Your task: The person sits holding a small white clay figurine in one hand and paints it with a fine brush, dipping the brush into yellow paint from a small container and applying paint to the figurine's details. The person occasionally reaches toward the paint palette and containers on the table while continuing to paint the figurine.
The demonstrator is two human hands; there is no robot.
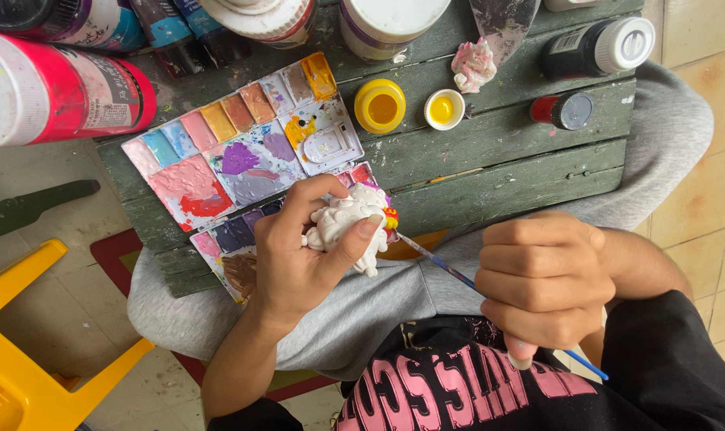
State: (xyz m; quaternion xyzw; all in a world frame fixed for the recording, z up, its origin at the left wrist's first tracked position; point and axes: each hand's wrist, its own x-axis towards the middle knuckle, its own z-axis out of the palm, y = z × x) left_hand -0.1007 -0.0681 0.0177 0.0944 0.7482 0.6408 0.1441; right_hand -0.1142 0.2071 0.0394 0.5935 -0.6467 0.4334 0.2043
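Note:
My left hand grips a small white plaster figurine with a spot of orange and red on its right side. It is held just above my lap, over the near edge of an open paint palette. My right hand is closed around a thin blue-handled paintbrush. The brush tip touches the figurine's coloured side.
A green wooden bench holds the palette, an open yellow paint pot, its lid, a crumpled tissue, dark bottles and a pink-red bottle. A yellow plastic stool stands at lower left.

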